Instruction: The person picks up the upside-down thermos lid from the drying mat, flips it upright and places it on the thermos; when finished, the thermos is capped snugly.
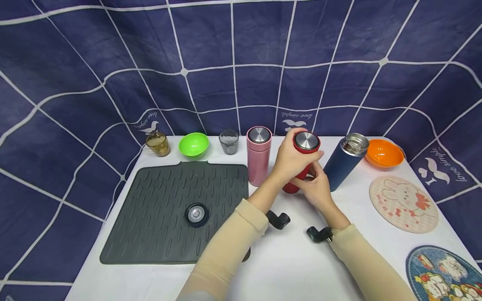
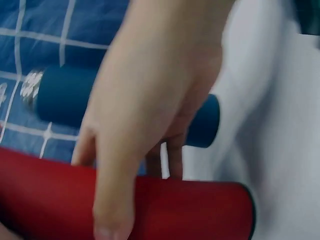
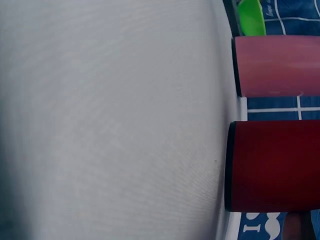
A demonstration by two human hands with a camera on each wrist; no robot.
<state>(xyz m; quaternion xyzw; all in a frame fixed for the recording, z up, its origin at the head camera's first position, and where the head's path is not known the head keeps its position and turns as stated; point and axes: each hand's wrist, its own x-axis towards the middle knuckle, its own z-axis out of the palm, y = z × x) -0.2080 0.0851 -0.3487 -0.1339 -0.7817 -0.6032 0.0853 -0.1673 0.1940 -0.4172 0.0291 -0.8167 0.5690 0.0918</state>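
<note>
A red thermos bottle [image 1: 290, 187] with a steel-topped lid [image 1: 306, 141] stands upright between both hands. My left hand [image 1: 291, 156] curls round its upper part, just under the lid top. Lower down, my right hand [image 1: 316, 186] grips the body from the right; the left wrist view shows its thumb [image 2: 115, 210] lying along the red side. Left of it stands a pink thermos bottle [image 1: 258, 165] with its lid on. On the right, a dark blue thermos bottle [image 1: 342, 163] has no lid, and its bare steel mouth [image 1: 355, 144] shows.
A grey ribbed mat [image 1: 158, 209] carries an upturned dark lid [image 1: 196, 214]. Along the back are an amber glass [image 1: 158, 144], a green bowl [image 1: 193, 145], a grey glass [image 1: 229, 142] and an orange bowl [image 1: 384, 154]. A rabbit mat [image 1: 404, 204] and a blue patterned mat [image 1: 446, 274] lie right.
</note>
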